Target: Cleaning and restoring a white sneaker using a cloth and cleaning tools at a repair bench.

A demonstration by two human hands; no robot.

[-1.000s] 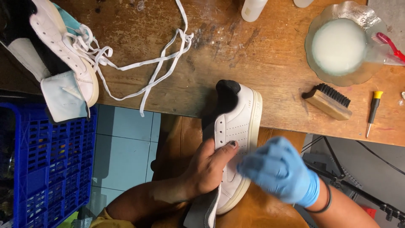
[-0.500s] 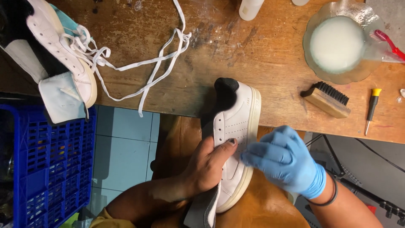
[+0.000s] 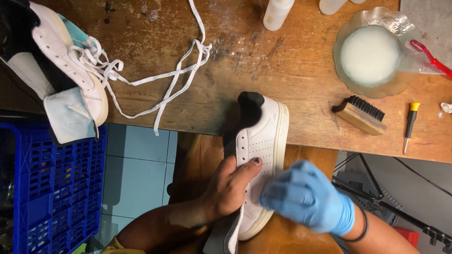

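Observation:
My bare left hand [image 3: 230,188] grips a white sneaker [image 3: 266,136] from its left side, thumb across the perforated upper. The shoe has no laces and its heel rests against the front edge of the wooden workbench [image 3: 292,70]. My right hand [image 3: 306,197], in a blue glove, presses on the shoe's lower side near the toe. It is blurred, and whether it holds a cloth is unclear. Loose white laces [image 3: 174,80] lie on the bench to the left.
A second white sneaker [image 3: 70,70] and an insole [image 3: 70,117] lie at the bench's left end. A bowl of milky liquid [image 3: 369,54], a wooden brush [image 3: 360,113], a small screwdriver [image 3: 409,122] and a red toothbrush [image 3: 431,56] sit at right. A blue crate [image 3: 52,188] stands below left.
My gloved right hand has slid down and left along the shoe's side. The left hand keeps its hold and the shoe has barely shifted.

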